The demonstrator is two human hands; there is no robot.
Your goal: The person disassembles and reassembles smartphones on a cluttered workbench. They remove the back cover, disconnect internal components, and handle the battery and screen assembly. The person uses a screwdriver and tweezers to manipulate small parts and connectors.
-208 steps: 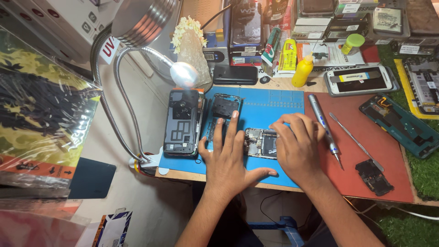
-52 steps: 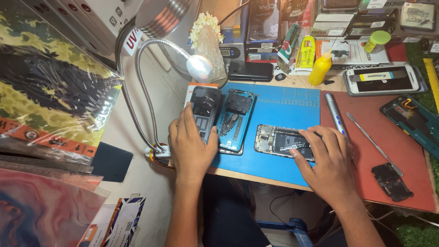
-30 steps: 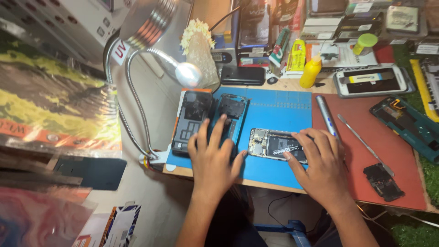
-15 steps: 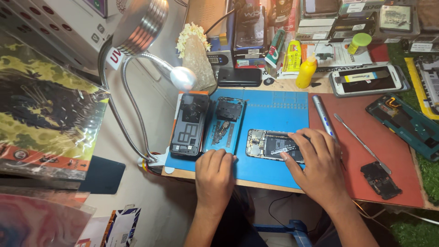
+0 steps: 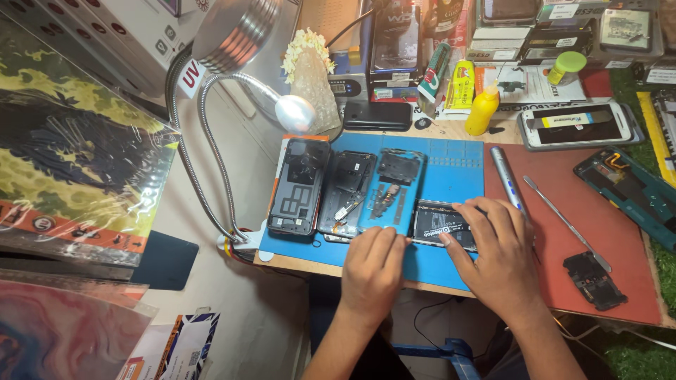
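This was a phone repair workshop. On the tabletop (image 5: 458,130) lay a blue work mat (image 5: 451,169) and a red mat (image 5: 598,232). Opened phones (image 5: 345,193) with their insides showing sat in a row, next to a loose back cover (image 5: 297,184). A thin metal prying tool (image 5: 567,222), a pen-shaped screwdriver (image 5: 507,176) and a yellow squeeze bottle (image 5: 483,109) were near. A bendy lamp (image 5: 292,112) shone down, and boxes of parts (image 5: 563,21) were stacked behind.

Both forearms are bare: no sleeves, watch or bracelets show. The left hand (image 5: 371,271) and right hand (image 5: 496,259) wear no gloves and no rings that can be seen. The fingers (image 5: 470,214) have short, plain nails.
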